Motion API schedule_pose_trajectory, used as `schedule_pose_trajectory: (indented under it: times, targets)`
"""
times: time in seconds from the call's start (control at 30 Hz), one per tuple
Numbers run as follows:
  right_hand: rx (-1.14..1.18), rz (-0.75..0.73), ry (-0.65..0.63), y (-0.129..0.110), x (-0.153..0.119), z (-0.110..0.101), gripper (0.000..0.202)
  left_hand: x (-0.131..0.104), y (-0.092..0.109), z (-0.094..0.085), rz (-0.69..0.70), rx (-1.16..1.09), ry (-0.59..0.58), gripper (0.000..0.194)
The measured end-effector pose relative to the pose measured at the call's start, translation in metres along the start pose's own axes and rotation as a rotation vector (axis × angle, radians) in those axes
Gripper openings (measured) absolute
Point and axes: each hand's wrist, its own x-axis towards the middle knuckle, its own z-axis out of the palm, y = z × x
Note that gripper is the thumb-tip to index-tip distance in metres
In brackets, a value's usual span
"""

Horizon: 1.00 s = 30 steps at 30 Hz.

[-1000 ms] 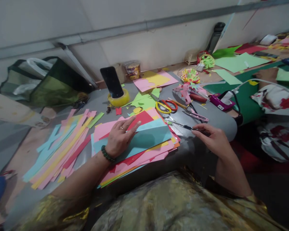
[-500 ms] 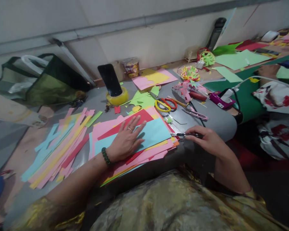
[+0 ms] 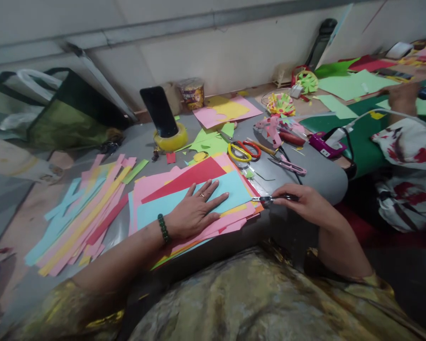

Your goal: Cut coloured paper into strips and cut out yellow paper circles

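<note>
My left hand (image 3: 192, 210) lies flat with fingers spread on a light blue paper sheet (image 3: 234, 189), pressing it onto a stack of coloured paper. A red sheet (image 3: 184, 180) shows behind the blue one. My right hand (image 3: 301, 201) is closed around a slim dark-handled cutter (image 3: 264, 199), whose tip touches or nearly touches the right edge of the blue sheet. Pink sheets (image 3: 230, 227) stick out at the front of the stack. Left of the stack lie long paper strips (image 3: 88, 213) in pink, yellow, blue and red.
Behind the stack are yellow-and-red scissors (image 3: 244, 151), a pink glue gun (image 3: 271, 130), pink-handled snips (image 3: 289, 166) and a phone (image 3: 158, 111) in a yellow tape roll (image 3: 172, 138). A purple power strip (image 3: 326, 144) and another person's hand (image 3: 404, 99) are at the right. A green bag (image 3: 67, 113) stands left.
The blue sheet has shifted slightly toward me and less of its left hand cover remains the same, with my left hand lower on it. The other person's hand has moved up.
</note>
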Motion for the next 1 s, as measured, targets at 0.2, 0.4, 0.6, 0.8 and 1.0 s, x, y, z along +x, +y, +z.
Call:
schedule_pose_trajectory:
  times: [0.2, 0.4, 0.6, 0.8, 1.0]
  targets:
    - [-0.007, 0.005, -0.034, -0.002, 0.002, 0.000, 0.034, 0.000, 0.001, -0.001, 0.000, 0.009, 0.006, 0.059]
    - [-0.013, -0.035, -0.070, -0.007, 0.003, 0.002, 0.031, 0.000, 0.001, -0.001, -0.001, 0.010, -0.012, 0.059]
    - [-0.018, -0.106, -0.110, -0.006, 0.006, 0.005, 0.034, 0.000, 0.002, -0.002, 0.000, 0.021, -0.022, 0.061]
    - [-0.031, -0.154, -0.100, -0.005, 0.007, 0.011, 0.030, 0.001, 0.002, -0.002, -0.007, 0.032, -0.029, 0.061]
    - [-0.059, -0.227, -0.065, -0.004, 0.007, 0.020, 0.029, 0.000, 0.002, -0.002, 0.005, 0.032, -0.032, 0.060]
